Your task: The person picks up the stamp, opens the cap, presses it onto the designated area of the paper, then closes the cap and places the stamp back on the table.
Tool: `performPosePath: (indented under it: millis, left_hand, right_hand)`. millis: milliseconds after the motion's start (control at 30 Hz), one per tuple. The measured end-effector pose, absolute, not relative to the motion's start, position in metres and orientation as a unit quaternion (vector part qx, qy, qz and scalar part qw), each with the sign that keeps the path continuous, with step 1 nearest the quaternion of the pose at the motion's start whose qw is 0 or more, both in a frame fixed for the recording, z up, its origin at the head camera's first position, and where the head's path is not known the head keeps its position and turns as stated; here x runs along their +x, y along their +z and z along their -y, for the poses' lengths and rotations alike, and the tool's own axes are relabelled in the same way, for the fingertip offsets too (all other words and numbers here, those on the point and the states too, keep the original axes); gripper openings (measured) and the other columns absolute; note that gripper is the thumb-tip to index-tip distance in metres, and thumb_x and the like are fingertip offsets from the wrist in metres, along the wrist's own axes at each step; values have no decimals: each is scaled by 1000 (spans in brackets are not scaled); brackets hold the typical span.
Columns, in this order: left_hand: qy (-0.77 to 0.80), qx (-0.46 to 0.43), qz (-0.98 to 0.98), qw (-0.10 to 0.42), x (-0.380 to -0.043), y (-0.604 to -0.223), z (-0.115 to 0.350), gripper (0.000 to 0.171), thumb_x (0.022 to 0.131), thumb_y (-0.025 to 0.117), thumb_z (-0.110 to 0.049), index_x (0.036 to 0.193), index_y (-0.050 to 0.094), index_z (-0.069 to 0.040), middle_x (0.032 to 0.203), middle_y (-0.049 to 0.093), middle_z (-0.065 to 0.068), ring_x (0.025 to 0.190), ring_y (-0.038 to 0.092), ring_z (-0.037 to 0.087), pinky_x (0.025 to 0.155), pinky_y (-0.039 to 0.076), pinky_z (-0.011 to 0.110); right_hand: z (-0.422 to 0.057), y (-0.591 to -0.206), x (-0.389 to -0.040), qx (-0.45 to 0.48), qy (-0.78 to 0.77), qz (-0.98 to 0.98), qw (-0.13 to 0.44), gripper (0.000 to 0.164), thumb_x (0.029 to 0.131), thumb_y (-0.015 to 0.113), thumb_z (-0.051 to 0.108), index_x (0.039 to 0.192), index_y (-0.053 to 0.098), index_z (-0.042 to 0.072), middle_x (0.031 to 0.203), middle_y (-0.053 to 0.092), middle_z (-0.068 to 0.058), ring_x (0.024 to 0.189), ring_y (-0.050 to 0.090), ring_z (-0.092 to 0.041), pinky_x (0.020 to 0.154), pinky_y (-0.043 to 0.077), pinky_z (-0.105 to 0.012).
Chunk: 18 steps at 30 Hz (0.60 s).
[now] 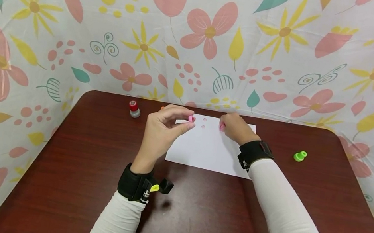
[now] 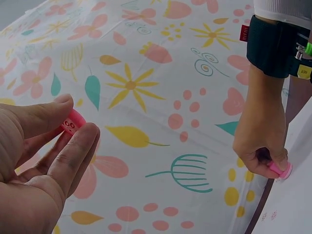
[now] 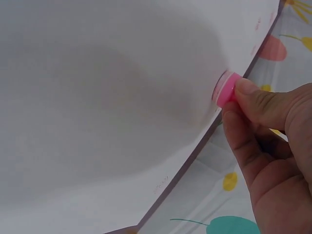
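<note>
A white sheet of paper (image 1: 203, 151) lies at the table's far edge, with small pinkish-red prints (image 1: 204, 123) near its top. My right hand (image 1: 237, 128) pinches a pink stamp (image 3: 229, 90) between thumb and fingers. The stamp's flat end faces the paper close to its far edge; whether it touches, I cannot tell. My left hand (image 1: 165, 125) is raised by the sheet's left side. Between its thumb and fingertips it holds a small pink cap (image 2: 74, 120) with a printed face.
On the dark wooden table (image 1: 92, 167), a red-topped stamp (image 1: 133, 108) with a grey base stands to the left. A bright green stamp (image 1: 300, 156) is at the right. An orange item (image 1: 163, 107) is mostly hidden behind my left hand. Floral cloth (image 1: 193, 73) hangs behind.
</note>
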<state>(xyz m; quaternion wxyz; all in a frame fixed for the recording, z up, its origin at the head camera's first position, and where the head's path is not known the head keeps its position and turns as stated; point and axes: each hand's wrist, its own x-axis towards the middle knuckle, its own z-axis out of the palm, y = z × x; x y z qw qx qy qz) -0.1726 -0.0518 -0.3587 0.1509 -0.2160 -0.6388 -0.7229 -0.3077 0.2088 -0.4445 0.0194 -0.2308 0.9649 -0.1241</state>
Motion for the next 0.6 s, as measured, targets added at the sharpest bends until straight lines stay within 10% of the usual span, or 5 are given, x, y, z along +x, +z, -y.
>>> performPosePath:
  millis: [600]
  left_hand:
    - [-720,-217,640,155,-173,-359,54,27,83,81,7,110,76,7,113,70,17,98,74,22,84,64,35]
  right_hand:
    - [-207,-451,-301,-219,-101,-970,9,14,94,62,-8,98,73,0,99,65,-17,99,64,-34,80,56,-40]
